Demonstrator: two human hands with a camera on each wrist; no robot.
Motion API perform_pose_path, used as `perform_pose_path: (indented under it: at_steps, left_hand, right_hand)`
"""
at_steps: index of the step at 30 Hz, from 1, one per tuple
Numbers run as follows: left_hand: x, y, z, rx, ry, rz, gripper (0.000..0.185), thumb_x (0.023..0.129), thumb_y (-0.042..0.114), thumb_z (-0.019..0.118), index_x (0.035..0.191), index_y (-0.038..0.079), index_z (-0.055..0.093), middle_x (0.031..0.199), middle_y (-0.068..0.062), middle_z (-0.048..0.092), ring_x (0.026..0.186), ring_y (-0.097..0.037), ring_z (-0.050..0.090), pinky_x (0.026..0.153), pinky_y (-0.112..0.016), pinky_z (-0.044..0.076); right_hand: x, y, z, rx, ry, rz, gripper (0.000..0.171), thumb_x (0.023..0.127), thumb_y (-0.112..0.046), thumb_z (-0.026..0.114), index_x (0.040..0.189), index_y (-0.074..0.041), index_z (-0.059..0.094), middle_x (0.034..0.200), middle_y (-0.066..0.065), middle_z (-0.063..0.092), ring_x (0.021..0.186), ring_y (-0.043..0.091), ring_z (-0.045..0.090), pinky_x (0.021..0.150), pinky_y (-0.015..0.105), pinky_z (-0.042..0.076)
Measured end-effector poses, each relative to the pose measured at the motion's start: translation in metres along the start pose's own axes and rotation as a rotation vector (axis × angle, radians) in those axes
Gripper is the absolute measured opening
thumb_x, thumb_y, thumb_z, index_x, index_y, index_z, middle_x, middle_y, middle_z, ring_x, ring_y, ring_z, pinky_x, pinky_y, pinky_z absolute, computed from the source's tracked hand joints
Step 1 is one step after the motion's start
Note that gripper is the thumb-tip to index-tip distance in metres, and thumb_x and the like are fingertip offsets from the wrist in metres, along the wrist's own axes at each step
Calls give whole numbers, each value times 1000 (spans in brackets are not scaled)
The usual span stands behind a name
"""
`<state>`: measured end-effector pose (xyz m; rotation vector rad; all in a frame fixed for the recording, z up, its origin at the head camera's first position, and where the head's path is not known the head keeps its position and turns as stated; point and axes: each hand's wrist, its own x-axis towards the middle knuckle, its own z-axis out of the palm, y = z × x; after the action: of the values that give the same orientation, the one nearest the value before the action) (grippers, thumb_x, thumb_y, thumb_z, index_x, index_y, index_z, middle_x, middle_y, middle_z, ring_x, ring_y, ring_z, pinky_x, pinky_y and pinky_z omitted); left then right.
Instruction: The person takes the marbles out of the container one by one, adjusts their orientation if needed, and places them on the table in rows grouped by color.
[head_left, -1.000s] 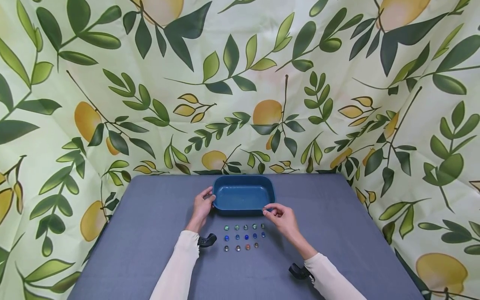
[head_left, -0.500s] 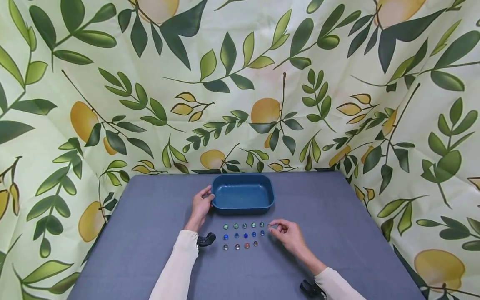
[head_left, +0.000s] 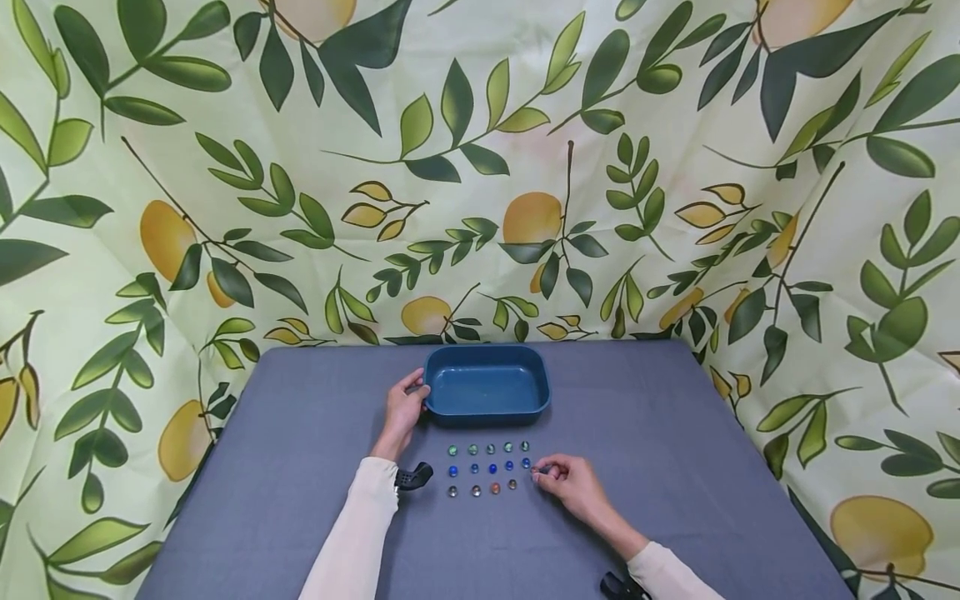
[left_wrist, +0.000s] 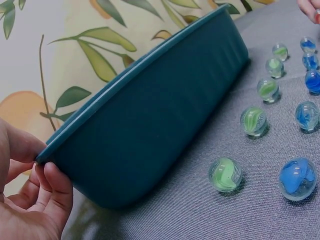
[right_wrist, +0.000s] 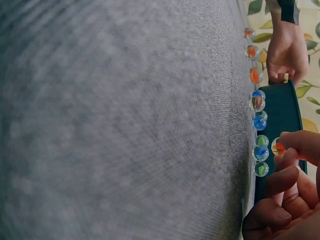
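My left hand [head_left: 402,414] holds the left end of a blue rectangular plastic tub [head_left: 487,418], pinching its rim between thumb and fingers in the left wrist view. My right hand [head_left: 581,490] is just right of the marble rows. Between its thumb and index finger it pinches a clear marble with an orange-red swirl [right_wrist: 278,147]. In front of the tub lie three rows of glass marbles: green-swirled marbles [left_wrist: 253,121] nearest it, blue-swirled marbles [left_wrist: 297,178] in the middle, and orange or brownish marbles [head_left: 495,488] closest to me. The tub holds nothing that I can see.
A grey cloth covers the table [head_left: 322,392]. Behind and on both sides hangs a pale fabric backdrop [head_left: 465,192] printed with leaves and orange fruit. A black wrist device [head_left: 414,477] sits at the left sleeve, another [head_left: 621,586] at the right.
The right hand has drawn back from the tub's front right corner towards me, stopping beside the right end of the blue and orange rows. The left hand keeps its hold on the tub.
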<state>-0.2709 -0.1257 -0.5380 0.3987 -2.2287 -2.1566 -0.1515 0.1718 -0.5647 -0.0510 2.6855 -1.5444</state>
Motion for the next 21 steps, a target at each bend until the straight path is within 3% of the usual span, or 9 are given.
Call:
perform_pose_path:
  at_steps: [21]
  left_hand:
    - [2, -2, 0, 13, 9, -10, 46, 95, 6, 57, 141, 9, 54, 124, -11, 52, 77, -14, 50, 63, -22, 46]
  right_hand:
    - [1, 2, 6, -104, -38, -13, 8, 79, -11, 79, 84, -11, 72, 62, -8, 54, 53, 0, 45, 48, 17, 36]
